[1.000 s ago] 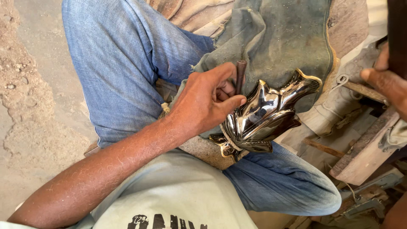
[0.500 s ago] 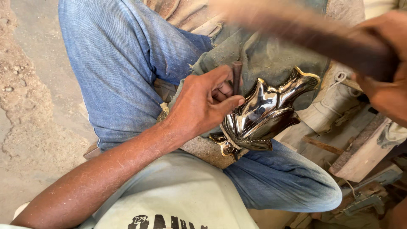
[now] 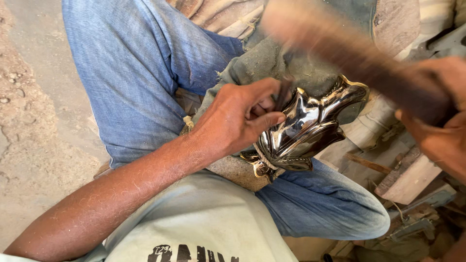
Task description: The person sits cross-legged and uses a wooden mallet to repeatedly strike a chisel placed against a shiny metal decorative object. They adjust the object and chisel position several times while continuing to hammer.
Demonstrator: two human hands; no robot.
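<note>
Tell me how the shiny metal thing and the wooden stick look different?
The shiny metal piece is sharp, lobed like a leaf and rests on the lap beside the left hand. The wooden stick in the right hand is dull brown, straight, blurred and raised above it.

The right hand (image 3: 437,131), which a second ago sat at the frame's 3 o'clock edge with only its fingers showing, has come further into view and is wrapped round a long wooden handle (image 3: 340,53). That handle was not visible a second ago; half a second ago it lay as a blur across the top, and now it slants from 12 o'clock down toward 3 o'clock, blurred with motion.
</note>
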